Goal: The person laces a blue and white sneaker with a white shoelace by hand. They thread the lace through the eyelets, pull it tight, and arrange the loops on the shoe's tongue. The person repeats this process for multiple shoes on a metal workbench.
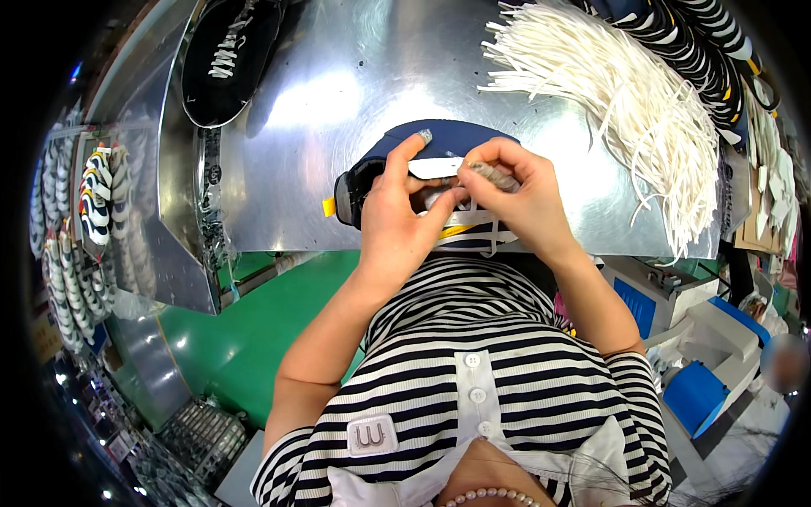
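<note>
A navy shoe upper (448, 132) lies on its side at the near edge of the metal table, with a dark padded collar (348, 198) and a small yellow tab (329, 207). My left hand (390, 215) is closed around its opening, the index finger over the top and the thumb reaching inward. At the other end, my right hand (528, 194) pinches near a white strip (435, 168) across the opening; whether it holds this strip or a lace is hidden. A greyish wrap (494, 176) covers one right finger. White lace (490, 237) hangs below the hands.
A large bundle of white laces (625, 110) spreads over the table's right side. Dark striped shoe uppers (701, 51) are stacked behind it. At the far left lies a black shoe (228, 72) with white lacing. A grey and blue machine (701, 363) stands on the lower right.
</note>
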The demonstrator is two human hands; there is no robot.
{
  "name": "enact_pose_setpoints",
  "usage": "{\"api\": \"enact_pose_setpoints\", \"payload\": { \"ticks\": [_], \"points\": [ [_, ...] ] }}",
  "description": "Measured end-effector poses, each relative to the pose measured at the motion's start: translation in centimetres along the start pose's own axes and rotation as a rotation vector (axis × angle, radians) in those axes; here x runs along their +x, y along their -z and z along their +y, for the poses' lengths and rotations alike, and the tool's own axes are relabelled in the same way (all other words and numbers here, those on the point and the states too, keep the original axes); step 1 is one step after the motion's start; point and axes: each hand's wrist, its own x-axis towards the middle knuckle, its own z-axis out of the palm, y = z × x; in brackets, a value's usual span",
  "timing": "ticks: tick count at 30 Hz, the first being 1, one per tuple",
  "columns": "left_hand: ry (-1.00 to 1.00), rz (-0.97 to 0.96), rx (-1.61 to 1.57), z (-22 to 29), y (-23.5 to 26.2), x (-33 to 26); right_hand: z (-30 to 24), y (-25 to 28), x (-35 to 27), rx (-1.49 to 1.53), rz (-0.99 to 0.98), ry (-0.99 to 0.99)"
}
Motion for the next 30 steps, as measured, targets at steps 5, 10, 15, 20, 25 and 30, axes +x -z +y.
{"api": "enact_pose_setpoints", "payload": {
  "ticks": [5, 10, 15, 20, 25, 30],
  "points": [
    [-0.029, 0.017, 0.042, -0.9, -0.2, 0.0, -1.6, 0.0, 1.3, 0.074, -0.028, -0.186],
    [-0.106, 0.175, 0.172, -0.9, -0.8, -0.4, -1.7, 0.2, 1.3, 0.064, -0.112, -0.224],
    [-0.17, 0.199, 0.142, -1.3, -1.1, -0.7, -2.1, 1.3, -0.8, -0.082, -0.08, -0.095],
    [-0.158, 0.193, 0.102, -1.6, -1.0, -0.9, -2.9, 1.9, -1.9, -0.431, -0.122, 0.012],
    [-0.211, 0.255, 0.192, -1.5, -1.3, -0.8, -2.6, 1.4, -1.5, -0.615, -0.093, 0.127],
    [-0.488, 0.228, 0.428, -0.8, -1.3, -1.1, -2.0, -0.3, -1.1, -0.966, -0.102, 0.348]
  ]
}}
